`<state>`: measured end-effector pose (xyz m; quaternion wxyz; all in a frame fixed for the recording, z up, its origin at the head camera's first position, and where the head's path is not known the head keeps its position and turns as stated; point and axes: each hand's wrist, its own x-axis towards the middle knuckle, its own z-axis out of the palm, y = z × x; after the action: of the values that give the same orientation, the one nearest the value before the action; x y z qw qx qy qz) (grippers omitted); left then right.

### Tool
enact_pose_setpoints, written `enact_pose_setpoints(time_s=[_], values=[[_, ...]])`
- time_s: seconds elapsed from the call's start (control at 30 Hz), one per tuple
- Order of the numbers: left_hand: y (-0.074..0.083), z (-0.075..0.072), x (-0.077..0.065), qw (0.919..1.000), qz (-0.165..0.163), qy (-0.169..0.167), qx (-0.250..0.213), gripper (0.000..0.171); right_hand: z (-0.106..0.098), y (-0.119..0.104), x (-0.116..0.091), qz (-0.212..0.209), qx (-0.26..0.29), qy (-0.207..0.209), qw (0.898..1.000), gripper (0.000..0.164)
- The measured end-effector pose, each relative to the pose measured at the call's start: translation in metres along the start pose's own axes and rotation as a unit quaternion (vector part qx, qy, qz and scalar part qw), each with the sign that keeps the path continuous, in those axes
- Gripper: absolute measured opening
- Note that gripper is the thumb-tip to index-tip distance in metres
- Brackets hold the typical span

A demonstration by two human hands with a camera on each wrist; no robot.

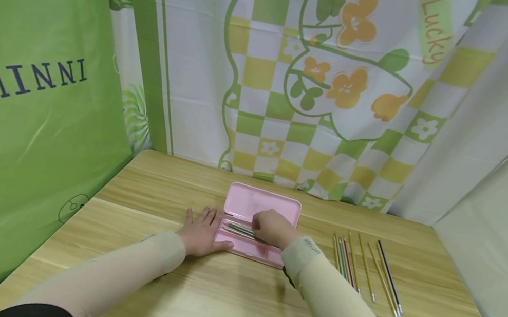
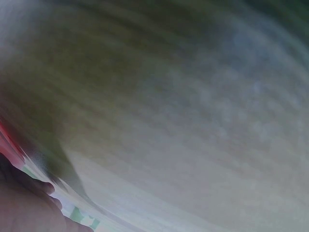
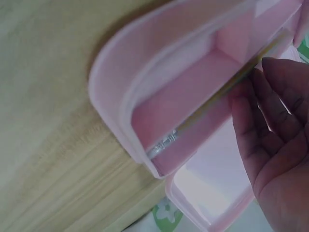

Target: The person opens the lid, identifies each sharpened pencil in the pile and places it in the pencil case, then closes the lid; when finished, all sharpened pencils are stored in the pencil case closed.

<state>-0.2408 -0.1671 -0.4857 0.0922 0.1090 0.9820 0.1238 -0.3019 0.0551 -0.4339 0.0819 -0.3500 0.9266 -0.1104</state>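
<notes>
A pink pencil case point(image 1: 249, 250) lies on the table with its lid point(image 1: 249, 199) tipped back. Several pencils point(image 1: 238, 228) lie lengthwise in its rear part. My left hand point(image 1: 201, 235) rests flat at the case's left end, fingers spread and thumb along the front edge; only part of that hand point(image 2: 29, 205) shows in the left wrist view. Over the case's right half, my right hand point(image 1: 272, 226) has curled fingers. Its fingertips pinch a yellow pencil point(image 3: 207, 105) inside the case, in the right wrist view. The pencil's metal-and-eraser end point(image 3: 164, 142) sits near the corner.
Several loose pencils point(image 1: 365, 268), yellow, red, teal and dark blue, lie spread on the wooden table point(image 1: 220, 299) to the right of the case. A patterned curtain point(image 1: 276, 119) hangs behind the table. Green fabric point(image 1: 43, 131) borders the left side, a pale sheet point(image 1: 498, 225) the right.
</notes>
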Motion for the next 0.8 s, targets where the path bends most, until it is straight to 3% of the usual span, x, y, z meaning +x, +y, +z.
enact_pose_setpoints(time_s=[0.27,0.53,0.67,0.8], values=[[-0.001,0.003,0.003,1.0,0.006,0.003,-0.002,0.108,-0.008,0.009,-0.007,0.019,0.005,0.003,1.0,0.012],[-0.003,0.003,0.003,0.9999,0.008,0.003,-0.005,0.108,-0.032,0.032,-0.025,0.04,0.051,0.007,0.998,0.005],[-0.002,0.002,0.0,0.9999,0.011,0.001,-0.005,0.107,-0.041,0.052,-0.038,0.062,0.125,0.005,0.99,0.01],[-0.001,0.001,-0.002,0.9999,0.014,-0.001,-0.004,0.107,-0.048,0.074,-0.056,0.088,0.23,0.023,0.969,0.018]])
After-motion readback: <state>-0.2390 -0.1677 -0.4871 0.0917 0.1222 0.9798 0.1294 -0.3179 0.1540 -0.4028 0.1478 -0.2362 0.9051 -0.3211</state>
